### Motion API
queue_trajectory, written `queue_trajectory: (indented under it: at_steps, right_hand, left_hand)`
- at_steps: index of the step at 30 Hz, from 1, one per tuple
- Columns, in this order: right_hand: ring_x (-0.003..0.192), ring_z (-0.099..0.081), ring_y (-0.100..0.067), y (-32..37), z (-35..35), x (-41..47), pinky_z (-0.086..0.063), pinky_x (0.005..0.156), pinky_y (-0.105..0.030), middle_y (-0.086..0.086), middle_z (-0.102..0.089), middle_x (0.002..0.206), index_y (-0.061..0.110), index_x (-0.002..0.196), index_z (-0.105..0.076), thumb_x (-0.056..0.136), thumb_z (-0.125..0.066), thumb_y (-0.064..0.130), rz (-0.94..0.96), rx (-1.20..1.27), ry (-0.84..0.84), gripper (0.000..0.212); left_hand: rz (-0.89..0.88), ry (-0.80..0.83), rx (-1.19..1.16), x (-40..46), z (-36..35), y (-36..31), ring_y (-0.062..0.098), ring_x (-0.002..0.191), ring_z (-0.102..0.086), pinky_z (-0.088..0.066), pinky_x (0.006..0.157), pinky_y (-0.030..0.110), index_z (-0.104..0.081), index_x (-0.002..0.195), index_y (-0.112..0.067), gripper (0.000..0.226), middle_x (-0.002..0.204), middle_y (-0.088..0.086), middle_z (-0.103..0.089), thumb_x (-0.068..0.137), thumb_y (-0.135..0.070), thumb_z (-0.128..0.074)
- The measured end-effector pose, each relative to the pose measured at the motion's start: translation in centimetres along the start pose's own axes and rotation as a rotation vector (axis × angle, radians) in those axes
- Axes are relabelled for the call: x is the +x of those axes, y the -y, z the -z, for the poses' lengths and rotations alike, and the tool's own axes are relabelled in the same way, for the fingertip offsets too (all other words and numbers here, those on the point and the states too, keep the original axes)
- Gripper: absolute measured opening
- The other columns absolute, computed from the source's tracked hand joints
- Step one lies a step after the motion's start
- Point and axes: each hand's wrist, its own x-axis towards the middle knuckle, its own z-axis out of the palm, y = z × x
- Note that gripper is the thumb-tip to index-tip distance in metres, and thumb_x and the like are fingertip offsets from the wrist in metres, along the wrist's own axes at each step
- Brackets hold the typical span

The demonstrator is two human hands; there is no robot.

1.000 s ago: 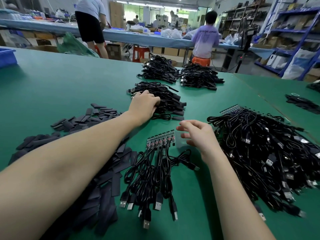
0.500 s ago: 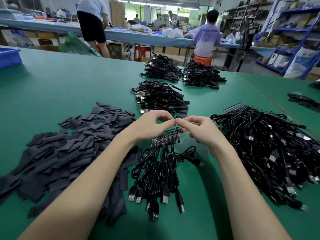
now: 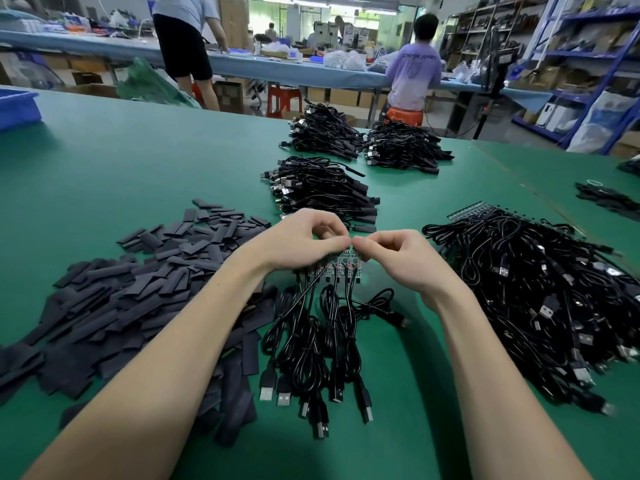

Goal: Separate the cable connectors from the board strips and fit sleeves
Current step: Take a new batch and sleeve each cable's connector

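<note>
Your left hand (image 3: 298, 241) and right hand (image 3: 398, 258) both pinch the board strip (image 3: 337, 265) above the green counter (image 3: 138, 174), cables (image 3: 311, 341) hanging from it.

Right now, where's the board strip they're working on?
Head view, centre: the board strip is pinched between the left hand and right hand, above the green table, between the sleeve pile and the big cable heap.
</note>
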Motion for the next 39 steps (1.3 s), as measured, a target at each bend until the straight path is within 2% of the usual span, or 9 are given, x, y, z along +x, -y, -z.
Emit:
queue_trajectory:
  at_steps: [7, 11, 16, 21, 25, 30, 33, 35, 39]
  right_hand:
    - [0.058, -0.05, 0.003, -0.3, -0.7, -0.3, -0.037, 0.058, -0.006, 0.017, -0.063, 0.064, 0.022, 0.072, -0.074, 0.096, -0.071, 0.035, 0.105, 0.143, -0.031, 0.027]
    - [0.063, -0.045, -0.004, -0.5, -0.9, -0.1, -0.038, 0.064, -0.019, 0.007, -0.056, 0.068, 0.012, 0.084, -0.078, 0.093, -0.072, 0.041, 0.076, 0.193, -0.046, 0.031]
    - [0.061, -0.032, -0.007, -0.5, -1.2, -0.4, -0.033, 0.065, -0.023, 0.007, -0.035, 0.063, 0.013, 0.081, -0.072, 0.083, -0.072, 0.05, 0.028, 0.351, 0.013, 0.037]
    - [0.069, -0.031, -0.017, -0.3, -1.3, -0.6, -0.03, 0.07, -0.031, -0.001, -0.036, 0.067, 0.021, 0.068, -0.068, 0.085, -0.077, 0.045, 0.022, 0.491, 0.068, 0.03]
    - [0.085, -0.029, -0.029, -0.4, -1.2, -0.6, -0.029, 0.085, -0.042, -0.013, -0.038, 0.084, 0.01, 0.082, -0.068, 0.086, -0.074, 0.04, 0.01, 0.548, 0.095, 0.03]
    - [0.09, -0.035, -0.028, -0.5, -1.1, -0.7, -0.033, 0.088, -0.04, -0.017, -0.044, 0.095, 0.005, 0.097, -0.07, 0.086, -0.077, 0.039, -0.005, 0.596, 0.104, 0.037]
    - [0.074, -0.045, -0.023, -0.8, -1.1, -0.7, -0.042, 0.075, -0.023, -0.015, -0.055, 0.086, 0.007, 0.095, -0.072, 0.08, -0.081, 0.043, -0.03, 0.693, 0.116, 0.04]
    - [0.064, -0.049, -0.007, -0.5, -0.5, -0.7, -0.041, 0.062, -0.018, 0.001, -0.059, 0.077, 0.018, 0.086, -0.074, 0.079, -0.081, 0.049, -0.06, 0.608, 0.06, 0.033]
    - [0.068, -0.051, -0.014, -0.4, 2.2, -0.8, -0.045, 0.065, -0.029, -0.006, -0.066, 0.075, 0.016, 0.079, -0.077, 0.088, -0.075, 0.051, -0.045, 0.15, -0.214, 0.036]
  left_hand:
    - [-0.018, 0.038, -0.037, -0.2, 0.6, 0.0, 0.023, 0.093, -0.066, -0.052, 0.09, 0.036, -0.074, 0.093, -0.027, 0.013, 0.093, 0.004, -0.074, 0.096, -0.037, -0.066]
    - [0.0, 0.05, -0.17, -0.2, 0.6, 0.2, 0.009, 0.068, -0.055, -0.043, 0.067, 0.021, -0.076, 0.091, -0.022, 0.015, 0.075, -0.006, -0.067, 0.095, -0.035, -0.069]
    - [0.056, 0.102, -0.376, -0.4, 0.4, 0.5, 0.002, 0.08, -0.061, -0.04, 0.085, 0.026, -0.077, 0.088, -0.025, 0.011, 0.084, -0.01, -0.07, 0.089, -0.035, -0.074]
    - [0.065, 0.126, -0.518, -0.6, -0.1, 0.4, 0.008, 0.083, -0.061, -0.039, 0.093, 0.034, -0.075, 0.091, -0.019, 0.019, 0.088, -0.004, -0.07, 0.085, -0.036, -0.074]
    - [0.072, 0.136, -0.544, -0.5, -0.3, 0.4, 0.009, 0.085, -0.06, -0.039, 0.093, 0.033, -0.075, 0.091, -0.018, 0.019, 0.09, -0.003, -0.07, 0.084, -0.036, -0.074]
    - [0.099, 0.167, -0.65, -0.6, -0.7, 0.5, 0.007, 0.077, -0.065, -0.044, 0.086, 0.033, -0.076, 0.087, -0.02, 0.012, 0.085, -0.004, -0.072, 0.085, -0.031, -0.072]
    - [0.083, 0.179, -0.631, -0.6, -0.4, 0.3, 0.006, 0.081, -0.064, -0.042, 0.093, 0.036, -0.077, 0.091, -0.022, 0.014, 0.089, -0.006, -0.073, 0.087, -0.035, -0.072]
    - [0.117, 0.14, -0.524, -0.4, -0.4, 0.2, 0.008, 0.089, -0.065, -0.04, 0.102, 0.038, -0.077, 0.094, -0.021, 0.017, 0.095, -0.003, -0.075, 0.089, -0.036, -0.073]
    - [0.272, -0.055, -0.3, -0.2, -0.8, 1.0, 0.002, 0.083, -0.066, -0.042, 0.088, 0.025, -0.078, 0.087, -0.026, 0.014, 0.086, -0.009, -0.076, 0.09, -0.039, -0.074]
